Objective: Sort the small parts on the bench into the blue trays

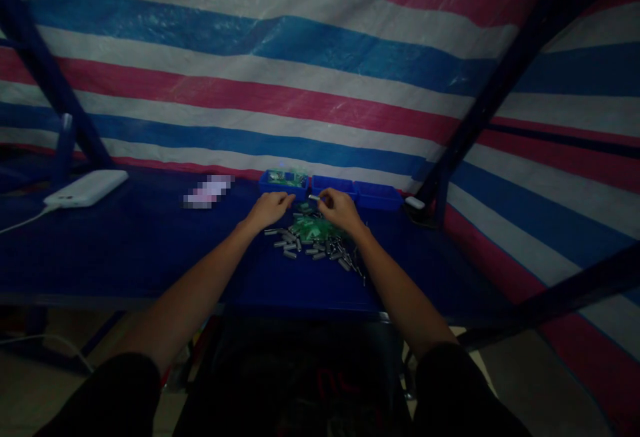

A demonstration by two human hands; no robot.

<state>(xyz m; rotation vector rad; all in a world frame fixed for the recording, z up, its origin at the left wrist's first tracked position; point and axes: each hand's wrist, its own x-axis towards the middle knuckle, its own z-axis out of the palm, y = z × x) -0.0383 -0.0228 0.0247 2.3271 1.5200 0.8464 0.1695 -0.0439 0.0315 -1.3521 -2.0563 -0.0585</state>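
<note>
My right hand (pixel 341 209) pinches a small metal cylinder (pixel 314 198) between thumb and fingers, its silvery end pointing left. Facing it across a short gap, my left hand (pixel 270 210) has its fingers drawn together; anything between them is too small to make out. Just below both hands, a pile of loose metal cylinders (pixel 290 247) is spread over the blue table (pixel 300 287). Green pieces (pixel 316 228), perhaps plastic, lie heaped among them. Behind my left hand stands a blue bin (pixel 269 188) holding green and shiny items.
Two more blue bins, a middle one (pixel 334 186) and a right one (pixel 377 196), continue the row. A small white object (pixel 415 203) lies by the right frame post. Leftward are a blurred pinkish item (pixel 207 192) and a white power bank (pixel 87 188) with a cable. Striped sheeting (pixel 280 104) hangs behind.
</note>
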